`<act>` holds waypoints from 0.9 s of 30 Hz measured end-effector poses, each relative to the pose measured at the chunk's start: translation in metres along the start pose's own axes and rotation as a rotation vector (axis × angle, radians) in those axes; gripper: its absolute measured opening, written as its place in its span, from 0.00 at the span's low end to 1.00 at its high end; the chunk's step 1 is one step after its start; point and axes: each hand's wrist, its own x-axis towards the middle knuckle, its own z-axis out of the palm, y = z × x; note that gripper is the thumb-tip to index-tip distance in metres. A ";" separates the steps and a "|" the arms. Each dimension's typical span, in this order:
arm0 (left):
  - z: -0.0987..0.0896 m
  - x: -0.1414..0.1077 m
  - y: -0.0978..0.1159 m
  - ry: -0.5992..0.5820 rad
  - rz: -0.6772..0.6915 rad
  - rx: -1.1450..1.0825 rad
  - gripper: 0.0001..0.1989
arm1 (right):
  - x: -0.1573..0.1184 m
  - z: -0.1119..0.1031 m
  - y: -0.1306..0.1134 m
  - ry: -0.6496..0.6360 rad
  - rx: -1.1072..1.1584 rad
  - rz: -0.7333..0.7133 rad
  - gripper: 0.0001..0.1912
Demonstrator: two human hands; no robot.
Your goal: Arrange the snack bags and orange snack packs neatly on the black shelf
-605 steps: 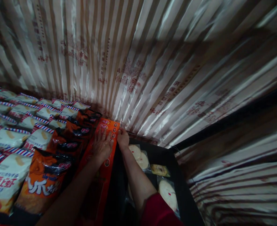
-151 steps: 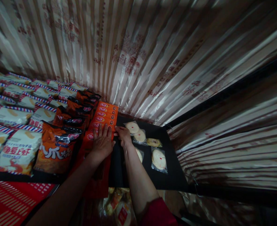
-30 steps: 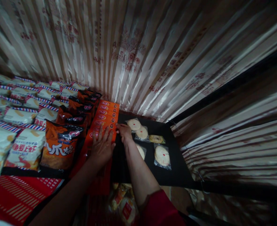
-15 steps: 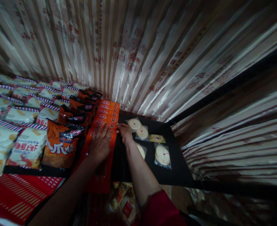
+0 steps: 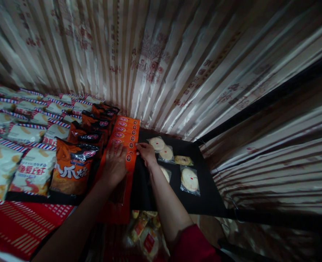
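A row of overlapping orange snack packets (image 5: 133, 131) with oval logos and small round pictures lies on a black board (image 5: 204, 193). My left hand (image 5: 116, 165) rests on these packets, open, its fingers stretched over them. At their right edge, my right hand (image 5: 146, 152) is closed in a pinch, its fingertips on a packet's border. Just right of that hand lie round pale crackers (image 5: 165, 153) in clear wrappers, plus another wrapped cracker (image 5: 189, 179) and a small yellow packet (image 5: 183, 160). My right forearm partly covers one more cracker.
White snack bags (image 5: 28, 171) and orange-and-black snack bags (image 5: 70, 167) stand in rows on the left. A red plastic basket (image 5: 19, 222) is at the lower left. More wrapped snacks (image 5: 148, 236) lie below the board. Pleated curtain (image 5: 155, 54) hangs behind.
My left hand has shifted slightly and its fingers have drawn back a little, showing more of the packets' round pictures. My right hand stays at the packets' edge.
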 end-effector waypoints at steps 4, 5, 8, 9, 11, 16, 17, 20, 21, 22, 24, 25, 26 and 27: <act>0.000 0.000 0.000 0.002 0.000 0.001 0.27 | 0.000 -0.005 0.004 -0.013 -0.159 -0.054 0.08; 0.000 0.000 0.000 0.004 0.005 0.002 0.26 | -0.001 -0.005 0.005 -0.012 -0.161 -0.053 0.08; 0.000 0.000 0.000 0.023 0.017 -0.002 0.26 | -0.008 -0.005 0.008 0.018 -0.099 -0.054 0.07; 0.000 0.000 0.000 0.028 0.018 -0.004 0.26 | -0.012 -0.005 0.009 0.035 -0.088 -0.058 0.08; 0.002 0.000 -0.001 0.035 0.015 -0.003 0.26 | -0.019 -0.006 0.012 0.068 -0.105 -0.069 0.09; 0.003 0.000 -0.002 0.047 0.020 0.005 0.26 | -0.037 -0.008 0.019 0.091 -0.193 -0.100 0.07; 0.002 0.000 -0.002 0.051 0.022 0.007 0.25 | -0.039 -0.008 0.019 0.089 -0.200 -0.100 0.06; 0.001 -0.001 -0.001 0.061 0.020 0.003 0.24 | -0.040 -0.008 0.019 0.075 -0.230 -0.073 0.06; 0.001 -0.001 0.000 0.062 0.014 0.000 0.23 | -0.039 -0.008 0.019 0.073 -0.247 -0.058 0.07; 0.001 -0.001 0.001 0.061 0.008 -0.003 0.23 | -0.038 -0.008 0.019 0.074 -0.267 -0.048 0.07; 0.002 -0.002 0.003 0.059 -0.004 -0.002 0.24 | -0.036 -0.007 0.019 0.084 -0.310 -0.035 0.08; 0.002 -0.002 0.004 0.054 -0.007 0.001 0.25 | -0.035 -0.008 0.019 0.088 -0.327 -0.033 0.09; 0.002 -0.003 0.005 0.047 -0.006 0.006 0.26 | -0.033 -0.008 0.020 0.092 -0.333 -0.032 0.09; 0.002 -0.003 0.007 0.042 -0.004 0.011 0.27 | -0.032 -0.008 0.021 0.088 -0.317 -0.026 0.09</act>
